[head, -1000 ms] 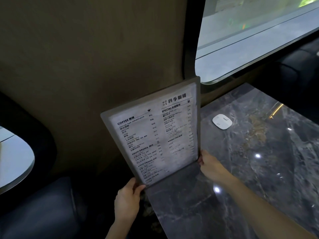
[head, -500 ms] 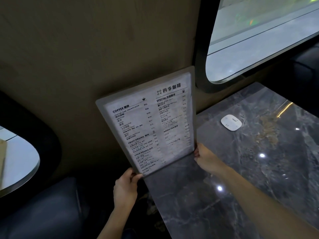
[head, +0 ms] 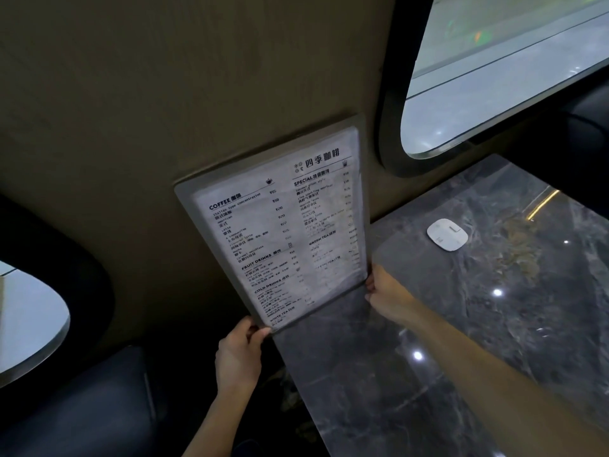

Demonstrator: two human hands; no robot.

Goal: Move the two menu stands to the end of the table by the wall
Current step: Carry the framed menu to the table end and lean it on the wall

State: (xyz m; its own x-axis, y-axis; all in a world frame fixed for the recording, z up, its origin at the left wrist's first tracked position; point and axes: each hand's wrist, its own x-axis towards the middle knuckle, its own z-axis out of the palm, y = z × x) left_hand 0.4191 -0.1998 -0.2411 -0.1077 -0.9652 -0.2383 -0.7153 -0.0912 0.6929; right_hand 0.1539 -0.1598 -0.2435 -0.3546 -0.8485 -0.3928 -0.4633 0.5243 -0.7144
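Observation:
A clear acrylic menu stand (head: 276, 225) with a printed drinks list stands upright at the end of the dark marble table (head: 461, 341), close to the brown wall (head: 197, 94). My left hand (head: 239, 354) pinches its lower left corner, off the table's edge. My right hand (head: 387, 291) grips its lower right corner, resting over the tabletop. Only one menu stand shows; I cannot see a second.
A small white rounded device (head: 447, 234) lies on the table to the right of the menu. A rounded window (head: 494, 77) is at the upper right. A dark padded seat (head: 82, 407) lies below left, with another window (head: 29, 318) at the left edge.
The menu stand has shifted slightly up and back toward the wall, both hands staying on its lower corners. The view has drifted a little.

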